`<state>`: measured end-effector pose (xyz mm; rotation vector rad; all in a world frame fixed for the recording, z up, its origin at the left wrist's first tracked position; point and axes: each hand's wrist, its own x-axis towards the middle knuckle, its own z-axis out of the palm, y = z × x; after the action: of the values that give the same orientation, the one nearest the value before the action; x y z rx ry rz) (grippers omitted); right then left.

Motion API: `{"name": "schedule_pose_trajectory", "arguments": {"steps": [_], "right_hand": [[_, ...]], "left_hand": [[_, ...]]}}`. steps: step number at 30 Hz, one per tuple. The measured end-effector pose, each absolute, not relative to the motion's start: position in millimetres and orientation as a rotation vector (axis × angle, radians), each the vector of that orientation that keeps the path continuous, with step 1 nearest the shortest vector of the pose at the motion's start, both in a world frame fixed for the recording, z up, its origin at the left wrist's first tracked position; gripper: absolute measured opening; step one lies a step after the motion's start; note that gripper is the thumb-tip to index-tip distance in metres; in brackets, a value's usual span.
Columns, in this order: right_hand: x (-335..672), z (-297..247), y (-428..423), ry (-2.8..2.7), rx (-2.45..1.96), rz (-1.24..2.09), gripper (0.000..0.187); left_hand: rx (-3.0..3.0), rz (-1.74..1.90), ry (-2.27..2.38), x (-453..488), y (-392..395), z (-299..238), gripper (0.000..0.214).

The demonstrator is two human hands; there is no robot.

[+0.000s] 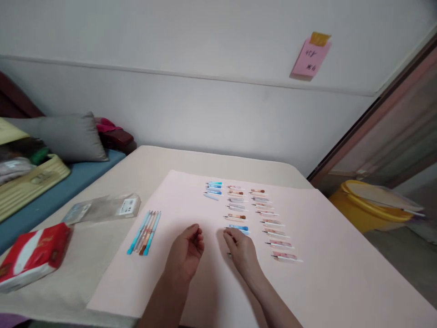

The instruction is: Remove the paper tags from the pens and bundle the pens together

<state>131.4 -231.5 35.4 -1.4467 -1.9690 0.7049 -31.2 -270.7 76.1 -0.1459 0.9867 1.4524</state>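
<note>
Left hand (187, 251) is hovering loosely curled and empty, right hand (243, 249) is showing an unclear grasp, its fingertips lying just beside the blue pen piece (239, 227), judged light, rigid, slippery, best pinched mid-length.

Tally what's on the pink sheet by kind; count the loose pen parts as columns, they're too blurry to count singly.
Pen-part columns: 3
Whole-pen bundle: 1
Total: 4
</note>
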Motion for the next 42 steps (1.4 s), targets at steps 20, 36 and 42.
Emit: {"name": "schedule_pose_trajectory", "arguments": {"steps": [20,36,42], "right_hand": [[48.7,44.5,-119.5,-2.679,-1.619,0.159,0.025],[85.9,60.1,-118.4,-2.688,-1.555,0.033,0.022],[80.7,31.7,-76.0,-2.652,-1.756,-0.018,0.033]], "left_hand": [[-0.401,1.514,0.942,-42.7,-266.5,70.5,0.011],[-0.312,1.594,0.925,-34.1,-264.7,68.5,0.007],[-0.337,1.57,0.893,-36.6,-264.6,72.1,0.01]]}}
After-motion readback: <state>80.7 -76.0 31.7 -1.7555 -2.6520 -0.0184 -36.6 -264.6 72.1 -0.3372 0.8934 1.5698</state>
